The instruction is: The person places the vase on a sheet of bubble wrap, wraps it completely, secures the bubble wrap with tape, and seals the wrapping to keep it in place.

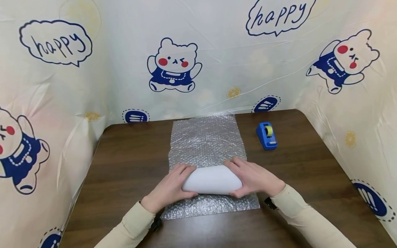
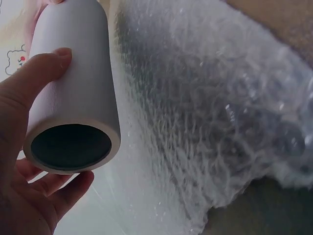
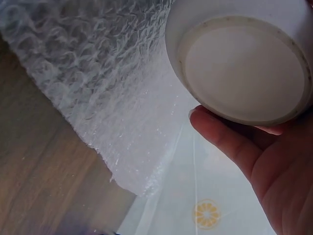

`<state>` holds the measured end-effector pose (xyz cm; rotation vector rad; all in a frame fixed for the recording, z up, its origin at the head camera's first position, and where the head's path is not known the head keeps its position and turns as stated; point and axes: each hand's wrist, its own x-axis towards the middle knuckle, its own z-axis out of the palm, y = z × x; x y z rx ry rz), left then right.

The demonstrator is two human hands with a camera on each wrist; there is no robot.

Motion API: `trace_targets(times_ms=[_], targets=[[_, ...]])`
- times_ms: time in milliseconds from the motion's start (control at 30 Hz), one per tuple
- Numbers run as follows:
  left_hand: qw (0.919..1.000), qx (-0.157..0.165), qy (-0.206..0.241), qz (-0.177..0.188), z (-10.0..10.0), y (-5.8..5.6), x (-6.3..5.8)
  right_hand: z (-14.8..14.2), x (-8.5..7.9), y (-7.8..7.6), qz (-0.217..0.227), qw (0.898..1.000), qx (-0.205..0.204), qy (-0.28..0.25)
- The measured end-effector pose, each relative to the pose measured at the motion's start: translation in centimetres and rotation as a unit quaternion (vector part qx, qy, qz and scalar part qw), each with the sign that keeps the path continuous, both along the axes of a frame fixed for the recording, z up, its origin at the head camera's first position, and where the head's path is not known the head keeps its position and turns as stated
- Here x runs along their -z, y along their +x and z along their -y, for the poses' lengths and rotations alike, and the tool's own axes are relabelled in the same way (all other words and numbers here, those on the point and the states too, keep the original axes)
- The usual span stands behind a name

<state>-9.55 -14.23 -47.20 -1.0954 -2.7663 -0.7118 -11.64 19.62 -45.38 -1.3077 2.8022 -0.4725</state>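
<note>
A smooth white vase lies on its side over a sheet of bubble wrap, near the sheet's front end. My left hand grips the vase's left end, thumb on the near side and fingers over the far side. In the left wrist view, the round open mouth shows a dark inside. My right hand holds the other end in the same way. The flat, closed base faces the right wrist camera, with the thumb and palm beside it.
A blue tape dispenser with a yellowish roll stands at the back right of the brown wooden table. Printed cloth with bears hangs around the back and sides. The wrap's far end reaches the cloth.
</note>
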Motion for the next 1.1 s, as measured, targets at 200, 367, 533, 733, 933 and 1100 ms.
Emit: trace_targets(times_ms=[200, 367, 533, 733, 933, 1100], targets=[[1.0000, 0.003, 0.003, 0.008, -0.2, 0.3, 0.4, -0.3, 0.4, 0.3, 0.008, 1.000, 0.004, 0.007], [0.9999, 0.009, 0.003, 0.011, -0.2, 0.5, 0.7, -0.4, 0.6, 0.6, 0.028, 1.000, 0.006, 0.005], [0.9999, 0.009, 0.002, 0.012, -0.2, 0.6, 0.9, -0.4, 0.9, 0.7, 0.031, 0.999, 0.007, 0.006], [0.9999, 0.012, 0.005, 0.010, -0.1, 0.5, 1.2, -0.3, 0.9, 0.7, 0.015, 1.000, 0.003, 0.011], [0.9998, 0.014, 0.004, 0.013, 0.0, 0.4, 1.2, -0.3, 0.7, 0.6, 0.009, 1.000, -0.002, 0.011], [0.9994, 0.020, -0.026, -0.009, 0.1, 0.4, 1.2, 0.0, 0.7, 0.6, 0.018, 1.000, 0.000, 0.018]])
